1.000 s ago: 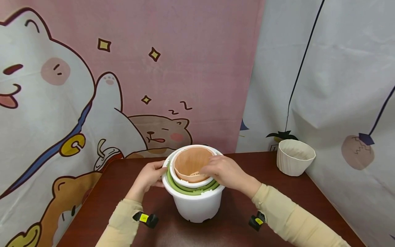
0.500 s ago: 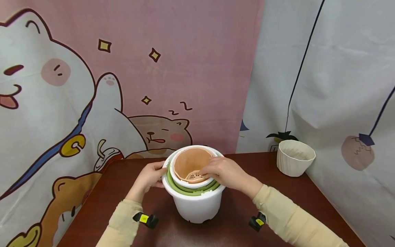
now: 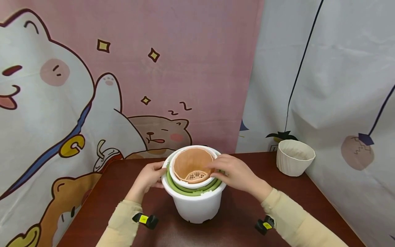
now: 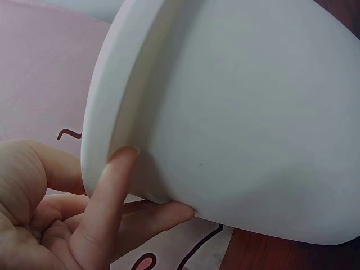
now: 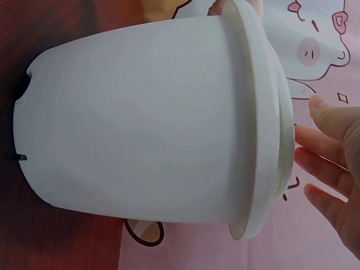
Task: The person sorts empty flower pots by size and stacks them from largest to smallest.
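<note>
A large white flowerpot [image 3: 197,207] stands upright on the table with smaller pots nested inside it. Within its rim sits a green pot [image 3: 185,191], then a smaller white pot [image 3: 172,173], and innermost an orange pot [image 3: 188,161] with a mesh-like holed bottom. On the left side my left hand [image 3: 149,176] pinches the large pot's rim, thumb over the top and fingers below, as the left wrist view [image 4: 84,197] confirms. My right hand [image 3: 234,171] hovers at the right edge of the nested rims, its fingers loosely spread and holding nothing.
A cream ribbed pot [image 3: 291,166] stands at the far right corner of the dark red-brown table [image 3: 123,202]. Cartoon-printed cloth [image 3: 200,75] hangs behind the table and along its right side.
My right hand has let go of the orange pot's edge and drawn back to the right. The orange pot sits lower, its holed bottom now showing. My left hand keeps its hold.
</note>
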`<state>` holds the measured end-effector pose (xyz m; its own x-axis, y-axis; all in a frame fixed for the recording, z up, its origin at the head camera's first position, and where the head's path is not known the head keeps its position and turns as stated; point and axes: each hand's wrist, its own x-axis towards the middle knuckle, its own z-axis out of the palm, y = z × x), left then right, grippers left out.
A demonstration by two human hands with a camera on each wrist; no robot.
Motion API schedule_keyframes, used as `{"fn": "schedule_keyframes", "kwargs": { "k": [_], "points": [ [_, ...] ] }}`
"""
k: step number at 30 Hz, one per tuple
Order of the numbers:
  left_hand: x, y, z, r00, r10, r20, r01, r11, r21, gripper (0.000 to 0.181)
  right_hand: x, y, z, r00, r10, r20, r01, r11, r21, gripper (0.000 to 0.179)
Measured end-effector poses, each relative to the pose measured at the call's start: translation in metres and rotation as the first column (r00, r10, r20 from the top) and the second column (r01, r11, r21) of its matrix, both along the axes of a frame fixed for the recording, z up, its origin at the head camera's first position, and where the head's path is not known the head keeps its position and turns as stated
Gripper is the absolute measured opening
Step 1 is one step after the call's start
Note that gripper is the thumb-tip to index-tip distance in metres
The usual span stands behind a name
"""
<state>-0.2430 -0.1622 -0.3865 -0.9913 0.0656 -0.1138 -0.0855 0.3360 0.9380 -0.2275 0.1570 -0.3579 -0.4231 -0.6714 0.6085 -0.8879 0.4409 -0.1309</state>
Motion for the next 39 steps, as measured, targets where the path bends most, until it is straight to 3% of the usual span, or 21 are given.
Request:
{"fn": "schedule_keyframes", "kwargs": {
  "k": [14, 23, 30, 39],
  "points": [
    [0.001, 0.001, 0.000, 1.000, 0.012, 0.003, -0.012, 1.000, -0.010, 0.044, 0.006, 0.030, -0.004, 0.995, -0.097, 0.037, 0.101, 0.985, -0.143, 0.044],
    [0.002, 0.001, 0.001, 1.000, 0.005, 0.009, -0.005, 1.000, -0.011, 0.045, 0.008, 0.045, -0.010, 0.986, -0.158, 0.056, 0.165, 0.973, -0.161, 0.051],
    [0.002, 0.002, 0.002, 1.000, 0.005, 0.006, -0.005, 1.000, -0.005, 0.044, 0.009, 0.055, -0.015, 0.968, -0.219, 0.118, 0.236, 0.960, -0.149, 0.053],
    [0.000, 0.001, 0.001, 1.000, 0.003, 0.005, -0.003, 1.000, -0.008, 0.044, 0.012, 0.066, -0.025, 0.954, -0.275, 0.116, 0.291, 0.944, -0.156, 0.052]
  ]
}}
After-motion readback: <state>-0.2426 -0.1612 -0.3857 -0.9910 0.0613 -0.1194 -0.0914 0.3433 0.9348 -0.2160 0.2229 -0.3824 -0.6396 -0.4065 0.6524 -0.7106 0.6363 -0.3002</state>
